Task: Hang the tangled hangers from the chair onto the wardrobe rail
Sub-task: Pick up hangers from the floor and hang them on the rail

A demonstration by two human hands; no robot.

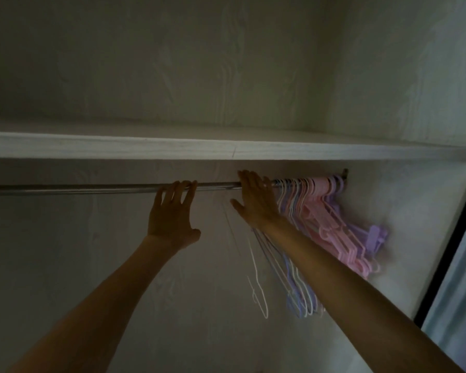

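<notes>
A metal wardrobe rail (92,189) runs across the view under a white shelf. Several pink, purple and white hangers (323,211) hang bunched at the rail's right end, tilted toward the side wall. My left hand (172,211) reaches up with its fingertips resting on the rail near the middle. To its right, my right hand (256,197) lies flat with straight fingers against the left side of the hanger bunch at the rail. My right forearm hides part of the hangers. One white hanger (258,286) dangles lower, left of the bunch. No chair is in view.
The white shelf (226,149) sits just above the rail. The wardrobe's right side wall (414,211) stands close behind the hangers, and a dark door edge (447,238) runs down at the far right. The rail's left half carries no hangers.
</notes>
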